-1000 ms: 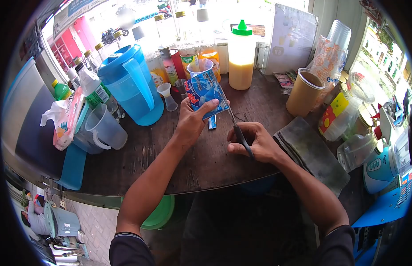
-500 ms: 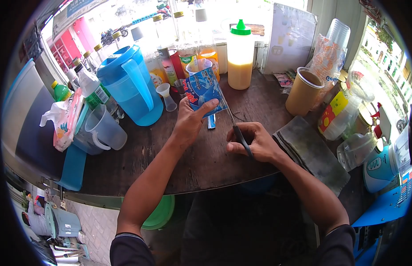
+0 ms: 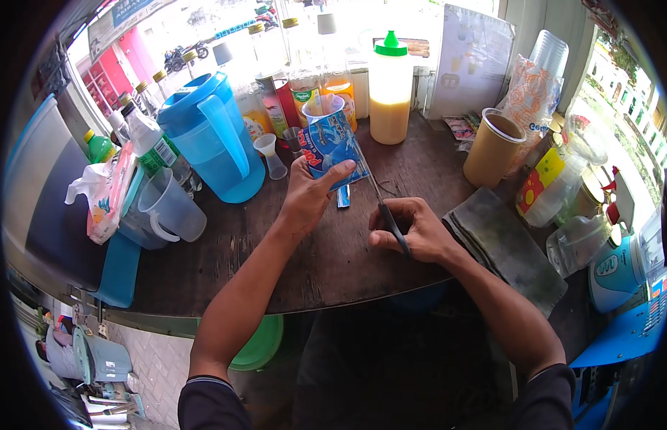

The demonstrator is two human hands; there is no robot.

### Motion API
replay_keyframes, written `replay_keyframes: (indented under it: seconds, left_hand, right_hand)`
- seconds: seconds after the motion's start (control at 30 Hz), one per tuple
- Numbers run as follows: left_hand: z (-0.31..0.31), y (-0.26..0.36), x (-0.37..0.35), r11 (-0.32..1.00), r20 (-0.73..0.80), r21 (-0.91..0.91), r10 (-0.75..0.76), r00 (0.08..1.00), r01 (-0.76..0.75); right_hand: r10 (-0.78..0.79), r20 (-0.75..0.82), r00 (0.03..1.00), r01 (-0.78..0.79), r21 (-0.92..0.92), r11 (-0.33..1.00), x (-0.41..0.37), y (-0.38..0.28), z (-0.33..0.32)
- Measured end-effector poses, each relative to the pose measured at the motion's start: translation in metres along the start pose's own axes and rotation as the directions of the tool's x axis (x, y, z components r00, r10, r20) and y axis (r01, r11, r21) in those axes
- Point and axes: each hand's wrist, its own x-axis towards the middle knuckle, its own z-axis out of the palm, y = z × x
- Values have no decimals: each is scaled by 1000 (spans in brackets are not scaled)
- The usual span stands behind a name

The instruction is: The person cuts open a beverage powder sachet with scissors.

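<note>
My left hand (image 3: 310,188) grips a blue sachet (image 3: 337,152) with red and white lettering, thumb across its lower front. Dark-handled scissors (image 3: 392,223) are in my right hand (image 3: 414,228), fingers through the handles, with the blades running up along the sachet's right edge. A thin blue strip (image 3: 343,196) is on the table just below the sachet. Behind the sachet stands a clear plastic cup (image 3: 323,107), partly hidden. Left of it is a small hourglass-shaped measuring cup (image 3: 272,156).
A blue pitcher (image 3: 215,136) and a clear measuring jug (image 3: 172,208) stand left on the dark table (image 3: 226,265). Behind are several bottles and a green-capped squeeze bottle (image 3: 390,93). At right are a brown cup (image 3: 491,147), a folded cloth (image 3: 502,240) and bagged plastic cups (image 3: 538,93).
The sachet's top edge has tipped slightly, baring more of the cup behind it. The scissors and my right hand have shifted very slightly right.
</note>
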Motion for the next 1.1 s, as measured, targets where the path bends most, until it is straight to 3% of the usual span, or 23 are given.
replay_keyframes:
  seconds: [0.3, 1.1]
  left_hand:
    - [1, 0, -1, 1000, -12, -13, -1, 1000, 1]
    - [0, -1, -1, 1000, 19, 9, -4, 1000, 4]
  right_hand:
    - [-51, -36, 998, 51, 18, 999, 1, 3, 2]
    - [5, -5, 1000, -5, -12, 1000, -1, 1, 0]
